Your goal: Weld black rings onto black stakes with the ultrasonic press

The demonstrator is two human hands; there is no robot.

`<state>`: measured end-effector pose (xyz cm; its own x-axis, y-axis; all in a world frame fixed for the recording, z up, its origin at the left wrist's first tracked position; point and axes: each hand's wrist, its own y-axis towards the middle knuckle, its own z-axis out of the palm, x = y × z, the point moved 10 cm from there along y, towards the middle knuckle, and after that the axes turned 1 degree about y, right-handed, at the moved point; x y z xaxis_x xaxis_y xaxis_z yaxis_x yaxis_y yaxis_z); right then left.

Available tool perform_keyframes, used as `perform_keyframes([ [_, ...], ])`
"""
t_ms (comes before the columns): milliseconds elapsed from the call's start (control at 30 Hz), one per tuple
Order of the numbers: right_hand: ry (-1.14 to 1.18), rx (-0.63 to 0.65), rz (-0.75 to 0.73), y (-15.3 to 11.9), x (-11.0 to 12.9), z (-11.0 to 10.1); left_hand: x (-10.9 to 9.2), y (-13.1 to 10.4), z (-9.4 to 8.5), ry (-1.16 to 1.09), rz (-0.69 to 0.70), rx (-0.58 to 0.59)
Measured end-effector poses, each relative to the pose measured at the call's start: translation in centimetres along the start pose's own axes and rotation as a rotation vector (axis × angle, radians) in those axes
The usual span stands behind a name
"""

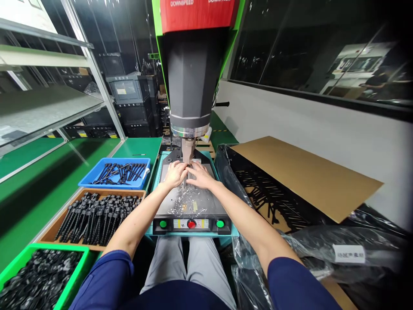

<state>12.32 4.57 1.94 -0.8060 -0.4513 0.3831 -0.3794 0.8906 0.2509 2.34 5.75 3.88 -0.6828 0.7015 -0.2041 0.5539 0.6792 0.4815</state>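
Observation:
My left hand and my right hand meet at the fixture under the metal horn of a press-like machine. Fingers of both hands bend inward and come together around a small dark spot just below the horn tip. What they grip there is mostly hidden by the fingers and too small to name. Beneath my hands lies the grey metal work plate, with shiny bits scattered over its front half. Along the machine's front edge sit two green buttons and a red button.
To the left stand a blue tray of black strap-like parts, an orange-brown tray of headed black parts, and a green bin of small black pieces. At right, a plastic-lined box holds black parts beneath a cardboard sheet.

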Motion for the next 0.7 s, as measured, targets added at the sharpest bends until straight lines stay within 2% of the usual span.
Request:
perform_keyframes([
  [133, 0.165, -0.361, -0.010, -1.6, -1.3, -3.8, 0.0, 0.3, -0.2, 0.042, -0.012, 0.011],
  [233, 0.231, -0.538, 0.002, -4.1, -2.5, -4.8, -0.5, 0.5, -0.6, 0.079, 0.012, -0.004],
  [467, 0.258, -0.548, 0.033, -8.4, -3.4, -2.7, -1.8, 0.4, -1.0, 0.096, 0.069, -0.004],
  [600, 0.258, -0.563, -0.004, -9.1, -2.3, -3.1, -1.8, 0.4, -1.1, 0.097, 0.061, -0.014],
  [700, 0.264, -0.583, -0.032, -9.6, -1.0, -4.1, -1.8, 0.5, -1.9, 0.085, 0.065, -0.048],
])
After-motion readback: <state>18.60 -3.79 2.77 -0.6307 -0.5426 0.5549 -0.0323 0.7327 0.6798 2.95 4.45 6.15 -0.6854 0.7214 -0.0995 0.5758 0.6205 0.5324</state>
